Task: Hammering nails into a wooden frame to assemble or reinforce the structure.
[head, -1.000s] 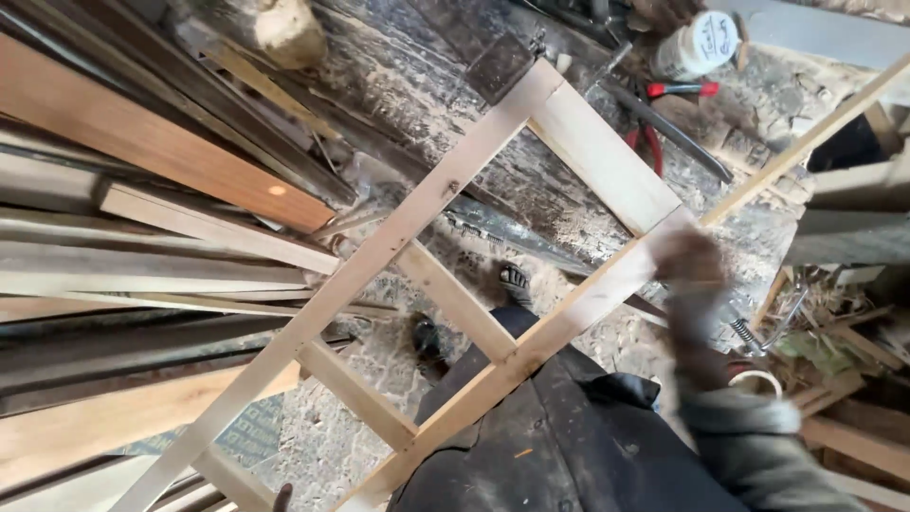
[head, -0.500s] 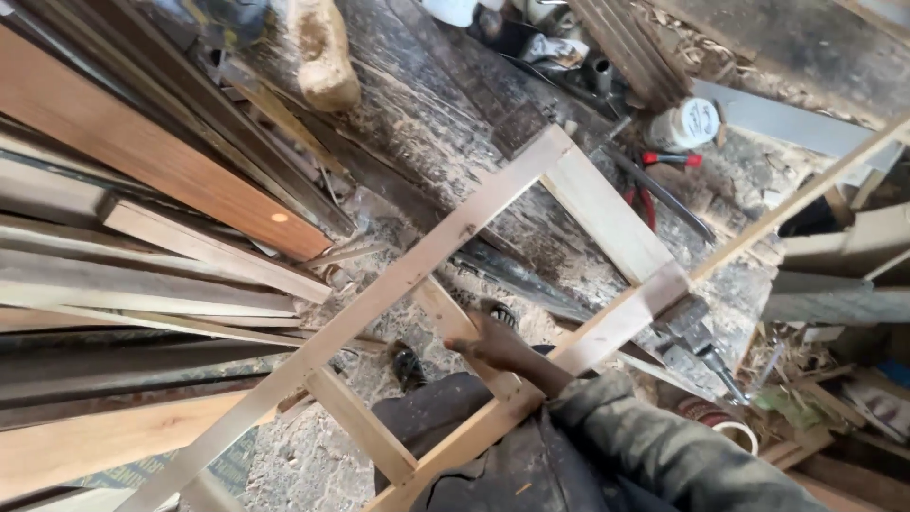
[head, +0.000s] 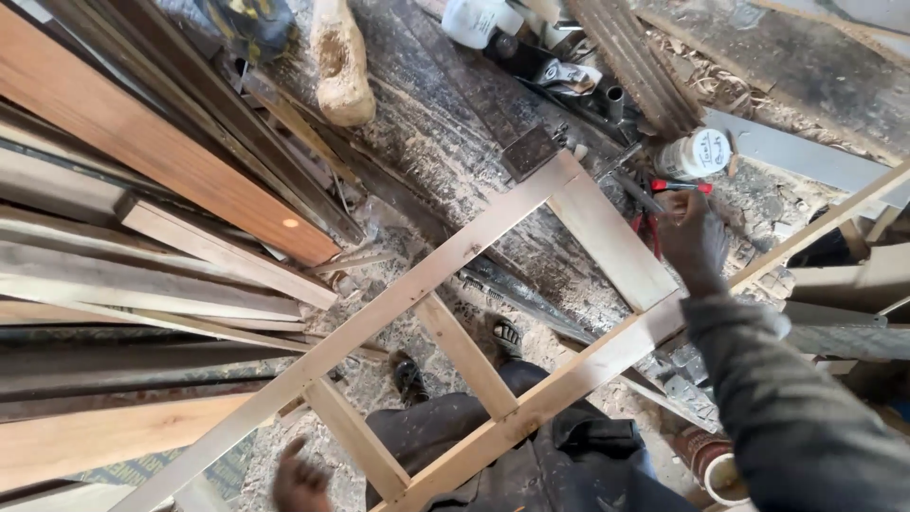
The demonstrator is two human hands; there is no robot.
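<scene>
At two o'clock from the frame's centre, right hand point(head: 694, 239): reaching out over the cluttered bench, fingers curled toward red-handled pliers point(head: 654, 216); whether it pinches them or only touches cannot be told, the back of the hand hiding the fingertips.

At seven o'clock, bottom edge: left hand point(head: 300, 484), fingers loosely spread, holding nothing, just beside the lower rail of the wooden frame point(head: 445, 275).

Wooden frame: pale ladder-like piece, two long rails running from seven o'clock up to one o'clock, cross pieces already set between them, resting across the person's lap. Joined as far as shows; its lower end is cut off by the picture edge, so what is left there cannot be judged.

At one o'clock from the right hand: white round tub point(head: 695, 152), lid marked in dark handwriting, lying on its side. Just beside it, a red-capped marker point(head: 681, 186).

At twelve o'clock, top edge: white plastic bottle point(head: 480, 19), partly cut off.

At nine to ten o'clock: stacked planks point(head: 161, 171), brown and grey, leaning in a pile.

Below the frame: sawdust-covered floor point(head: 313, 455).
</scene>
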